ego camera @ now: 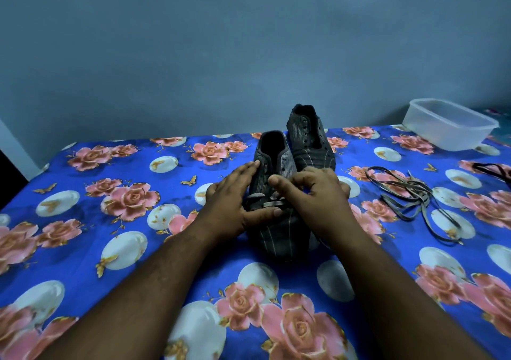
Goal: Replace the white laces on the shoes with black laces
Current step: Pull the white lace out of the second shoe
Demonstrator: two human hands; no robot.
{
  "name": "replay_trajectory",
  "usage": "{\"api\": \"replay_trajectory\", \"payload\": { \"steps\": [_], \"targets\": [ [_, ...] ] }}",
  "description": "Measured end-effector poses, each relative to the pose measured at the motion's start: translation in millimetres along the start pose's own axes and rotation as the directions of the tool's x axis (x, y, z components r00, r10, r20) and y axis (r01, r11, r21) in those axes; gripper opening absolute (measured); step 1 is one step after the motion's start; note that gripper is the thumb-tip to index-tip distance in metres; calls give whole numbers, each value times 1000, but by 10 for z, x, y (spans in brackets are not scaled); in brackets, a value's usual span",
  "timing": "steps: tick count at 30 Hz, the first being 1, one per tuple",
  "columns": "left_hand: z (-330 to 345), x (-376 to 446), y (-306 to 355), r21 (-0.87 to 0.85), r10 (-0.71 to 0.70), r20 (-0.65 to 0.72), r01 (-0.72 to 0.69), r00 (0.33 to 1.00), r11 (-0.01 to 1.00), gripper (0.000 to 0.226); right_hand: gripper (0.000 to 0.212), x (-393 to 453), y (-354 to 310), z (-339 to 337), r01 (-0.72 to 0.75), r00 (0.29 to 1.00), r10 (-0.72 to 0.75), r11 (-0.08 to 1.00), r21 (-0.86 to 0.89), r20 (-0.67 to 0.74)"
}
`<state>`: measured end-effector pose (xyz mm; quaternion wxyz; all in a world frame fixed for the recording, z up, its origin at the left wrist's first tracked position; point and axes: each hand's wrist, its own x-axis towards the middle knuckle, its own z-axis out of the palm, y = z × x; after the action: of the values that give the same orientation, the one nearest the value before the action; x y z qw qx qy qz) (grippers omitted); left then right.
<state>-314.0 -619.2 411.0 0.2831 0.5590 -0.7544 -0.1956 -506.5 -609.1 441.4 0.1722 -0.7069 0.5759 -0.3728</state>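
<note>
I am steadying the near shoe [272,193] on the bed [110,221] with my left hand [235,199], fingers flat, while my right hand [315,191] is pinching its pale lace [272,203]. It looks limp and light, so grip near the eyelets.

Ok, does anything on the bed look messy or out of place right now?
Mostly the loose pale laces, lying in a tangled heap on the bedsheet right of the shoes. The far shoe has bare eyelets; the near shoe is only partly laced.

A bed [83,249] in a blue floral sheet carried two dark shoes [279,193] mid-surface, loose laces [409,193] rightward, and a clear plastic tub [448,123] near its far right corner.
</note>
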Motion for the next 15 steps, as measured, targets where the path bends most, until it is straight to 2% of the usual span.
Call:
{"api": "replay_trajectory", "payload": {
  "steps": [1,5,9,13,14,15],
  "targets": [
    [1,2,0,3,2,-2,-2,1000,1000,117,64,-2,-1,11,16,1000,-17,997,-73,-10],
    [0,3,5,-8,5,-7,-5,1000,1000,115,36,-1,-17,54,117,992,-121,984,-138,-24],
    [-4,4,13,-3,8,-6,-8,1000,1000,116,56,8,-7,-6,156,988,-155,981,-118,18],
    [-5,12,-5,-26,15,-5,-15,1000,1000,114,49,0,-16,-47,227,974,-216,947,-227,73],
    [-2,15,-10,-25,19,-11,-20,1000,999,113,44,8,-20,-38,221,975,-212,958,-186,68],
    [0,18,-13,-22,20,-18,-20,1000,1000,113,38,14,-25,-38,191,980,-188,980,-56,65]
  ]
}}
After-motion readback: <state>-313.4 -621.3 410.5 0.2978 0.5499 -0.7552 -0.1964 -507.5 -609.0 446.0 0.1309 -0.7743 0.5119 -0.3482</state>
